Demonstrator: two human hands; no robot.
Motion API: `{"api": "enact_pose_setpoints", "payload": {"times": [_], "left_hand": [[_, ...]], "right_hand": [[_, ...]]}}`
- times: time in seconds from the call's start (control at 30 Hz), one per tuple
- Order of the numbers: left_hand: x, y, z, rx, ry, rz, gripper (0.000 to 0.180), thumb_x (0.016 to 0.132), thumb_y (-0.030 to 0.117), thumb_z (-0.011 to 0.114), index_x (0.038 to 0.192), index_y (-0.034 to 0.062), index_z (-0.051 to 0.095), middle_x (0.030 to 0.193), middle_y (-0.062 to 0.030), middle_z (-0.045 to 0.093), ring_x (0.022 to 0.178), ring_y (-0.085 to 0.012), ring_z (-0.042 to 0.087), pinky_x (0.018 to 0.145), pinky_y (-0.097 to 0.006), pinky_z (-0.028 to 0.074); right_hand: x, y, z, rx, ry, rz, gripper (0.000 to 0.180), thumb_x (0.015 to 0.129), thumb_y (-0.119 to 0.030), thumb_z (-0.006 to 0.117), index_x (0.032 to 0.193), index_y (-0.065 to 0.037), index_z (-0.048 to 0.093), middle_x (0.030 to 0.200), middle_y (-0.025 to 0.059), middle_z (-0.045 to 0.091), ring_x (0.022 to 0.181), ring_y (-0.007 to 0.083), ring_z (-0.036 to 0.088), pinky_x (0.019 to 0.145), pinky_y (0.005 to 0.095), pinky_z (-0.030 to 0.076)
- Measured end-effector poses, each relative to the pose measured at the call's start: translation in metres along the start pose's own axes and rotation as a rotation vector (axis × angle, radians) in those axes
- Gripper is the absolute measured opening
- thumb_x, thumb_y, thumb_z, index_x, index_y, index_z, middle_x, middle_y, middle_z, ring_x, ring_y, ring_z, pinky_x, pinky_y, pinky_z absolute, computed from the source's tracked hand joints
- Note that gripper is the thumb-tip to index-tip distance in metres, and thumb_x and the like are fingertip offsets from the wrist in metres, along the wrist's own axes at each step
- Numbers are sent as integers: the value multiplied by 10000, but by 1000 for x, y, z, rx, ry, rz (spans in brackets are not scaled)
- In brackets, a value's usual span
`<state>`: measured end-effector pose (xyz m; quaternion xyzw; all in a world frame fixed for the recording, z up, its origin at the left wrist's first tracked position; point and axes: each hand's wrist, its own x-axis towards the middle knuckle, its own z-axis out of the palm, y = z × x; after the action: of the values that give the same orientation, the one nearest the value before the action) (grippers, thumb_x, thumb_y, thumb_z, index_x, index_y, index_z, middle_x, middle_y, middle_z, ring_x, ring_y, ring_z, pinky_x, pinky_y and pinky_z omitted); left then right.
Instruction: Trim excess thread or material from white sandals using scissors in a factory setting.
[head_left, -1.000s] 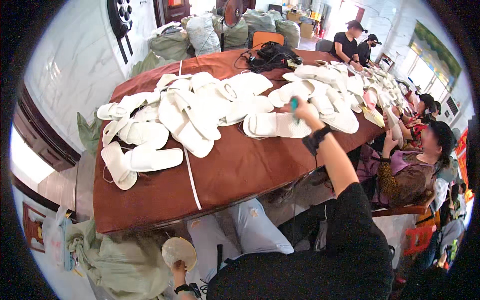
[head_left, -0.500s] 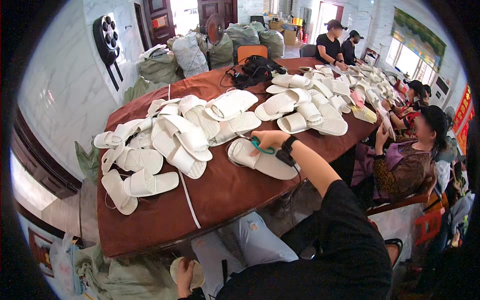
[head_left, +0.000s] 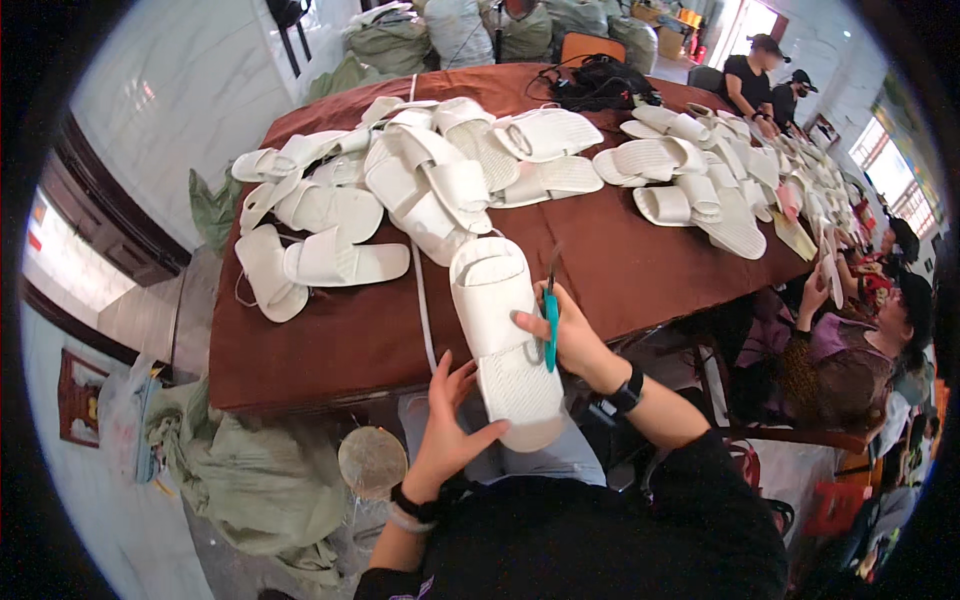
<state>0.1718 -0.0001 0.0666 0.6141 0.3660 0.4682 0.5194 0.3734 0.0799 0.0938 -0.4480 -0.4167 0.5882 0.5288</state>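
A white slipper (head_left: 503, 310) is held up over the table's near edge, its heel end toward me. My right hand (head_left: 570, 335) grips its right side, thumb across the top. The same hand holds scissors (head_left: 551, 328) with teal handles, blades pointing away from me. My left hand (head_left: 450, 425) is at the slipper's lower left, fingers spread and thumb at the heel's edge. Beyond the slipper, a pile of white slippers (head_left: 430, 180) lies on the table's left part. A pair of slippers (head_left: 345, 257) sits at its near left.
A brown cloth covers the table (head_left: 330, 365). More slippers (head_left: 735, 205) stretch along its right side, where several people sit. Black bags (head_left: 605, 82) lie at the far edge. A round stool (head_left: 372, 463) and a green sack (head_left: 250, 490) stand at my left.
My right hand has lifted the slipper off the table and brought it nearer, scissors still in hand. My left hand has come up from the round stool to the slipper. The view has shifted.
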Motion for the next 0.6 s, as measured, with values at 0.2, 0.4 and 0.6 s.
{"api": "enact_pose_setpoints", "payload": {"times": [0.2, 0.4, 0.6], "left_hand": [[-8, -4, -2, -84, 260, -45, 849, 759, 55, 693, 1392, -15, 132, 1298, -177, 395, 1148, -236, 469, 956, -358, 388], [-41, -3, -21, -128, 303, -113, 747, 764, 40, 670, 1365, -6, 230, 1279, -149, 436, 1140, -222, 483, 948, -353, 403], [-65, 20, -49, -504, 426, -319, 593, 720, -11, 670, 1252, -20, 408, 1133, -150, 580, 1032, -264, 590, 863, -384, 495]], "right_hand": [[-40, 12, 36, -73, -75, -39, 496, 723, -210, 788, 1015, -72, 412, 839, -28, 416, 767, 58, 408, 670, 215, 380], [-57, 5, 34, -260, -356, -56, 481, 775, -241, 739, 1028, -45, 379, 897, 18, 407, 831, 89, 388, 741, 247, 379], [-54, -13, 20, 72, -840, 44, 497, 978, -317, 378, 1336, 8, 259, 859, 127, 644, 803, 186, 639, 750, 304, 514]]}}
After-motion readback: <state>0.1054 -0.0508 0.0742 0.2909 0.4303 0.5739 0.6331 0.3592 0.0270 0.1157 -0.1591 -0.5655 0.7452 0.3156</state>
